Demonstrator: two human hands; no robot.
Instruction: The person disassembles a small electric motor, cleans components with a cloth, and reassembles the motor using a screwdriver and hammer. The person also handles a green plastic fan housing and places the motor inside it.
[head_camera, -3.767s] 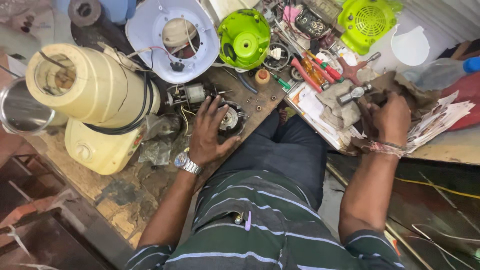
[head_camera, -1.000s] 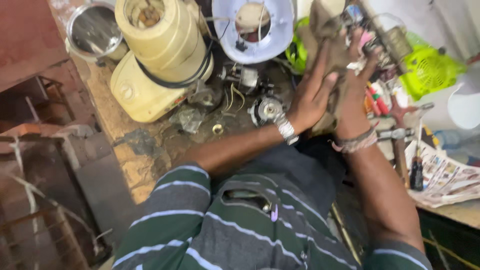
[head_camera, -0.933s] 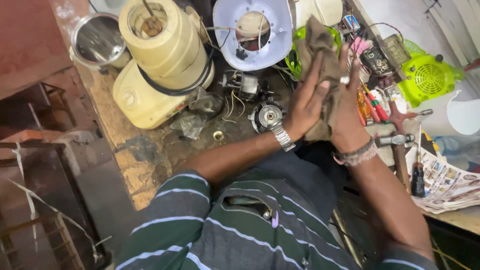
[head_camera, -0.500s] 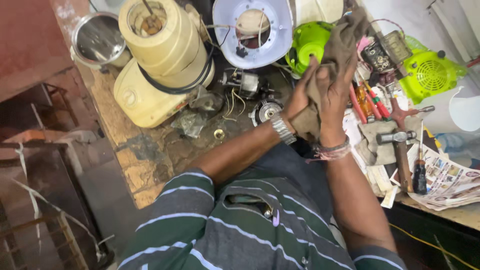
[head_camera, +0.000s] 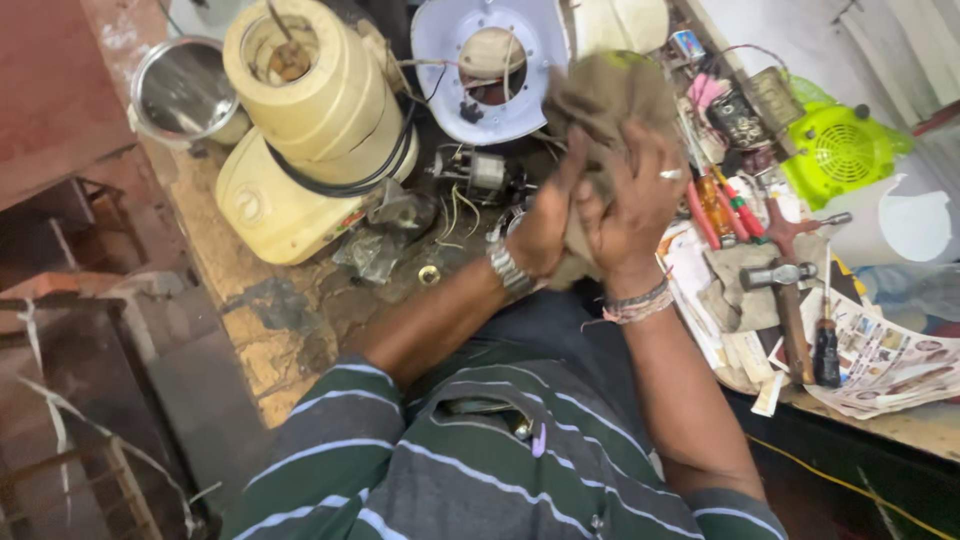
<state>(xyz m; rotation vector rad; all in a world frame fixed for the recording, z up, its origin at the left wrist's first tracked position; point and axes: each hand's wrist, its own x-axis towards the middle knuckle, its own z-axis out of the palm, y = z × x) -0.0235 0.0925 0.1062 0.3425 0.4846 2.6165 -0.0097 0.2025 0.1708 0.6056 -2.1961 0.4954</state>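
Observation:
A dirty brown cloth (head_camera: 600, 100) is bunched between both my hands above the workbench. My left hand (head_camera: 545, 215), with a metal watch on its wrist, presses on the cloth from the left. My right hand (head_camera: 635, 205), with a ring and a beaded wristband, grips it from the right. Just left of the hands, a small electric motor (head_camera: 480, 175) with loose wires lies on the bench. What the cloth covers is hidden.
A cream mixer-grinder body (head_camera: 300, 130) and a steel jar (head_camera: 185, 95) stand at the left. A white round housing (head_camera: 490, 60) is behind the hands. At the right lie red-handled screwdrivers (head_camera: 715, 205), a hammer (head_camera: 785, 300), a green fan cover (head_camera: 840, 150) and newspaper (head_camera: 880, 365).
Both hands, once apart on the bench, have come together around the brown cloth and keep rubbing it. The camera view has shifted left and closer.

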